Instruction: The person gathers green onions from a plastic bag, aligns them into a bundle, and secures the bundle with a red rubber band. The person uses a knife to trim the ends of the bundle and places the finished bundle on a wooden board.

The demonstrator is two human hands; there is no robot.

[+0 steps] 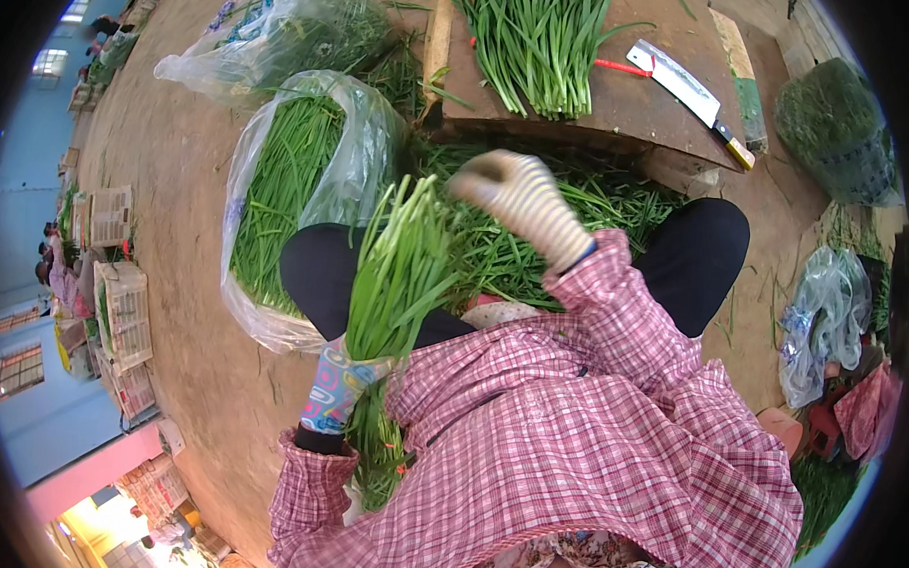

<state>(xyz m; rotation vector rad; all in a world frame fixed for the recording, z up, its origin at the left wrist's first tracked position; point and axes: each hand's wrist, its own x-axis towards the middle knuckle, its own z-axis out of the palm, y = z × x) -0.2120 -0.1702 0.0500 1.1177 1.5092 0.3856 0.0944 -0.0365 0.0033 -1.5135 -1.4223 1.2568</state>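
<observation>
My left hand (pixel 340 378), in a glove with a colourful pattern, grips a bunch of garlic chives (pixel 398 282). The pale stem ends point away from me, and the leaves hang down past my wrist. Near those stem ends is my right hand (pixel 512 192), in a striped knit glove. Its fingers are curled and blurred, so whether they pinch anything is unclear. Between my knees lies a heap of loose green leaves (pixel 500 255). Beyond it, a pile of chives (pixel 541 50) rests on a wooden board (pixel 625 132), beside a cleaver (pixel 683 89) with a red tie.
At my left stands an open clear plastic bag (pixel 236 201) filled with chives, with another stuffed bag (pixel 283 38) behind it. Bagged greens (pixel 831 132) and crumpled plastic bags (pixel 825 312) lie to the right. Plastic crates (pixel 123 314) and people are along the far left wall.
</observation>
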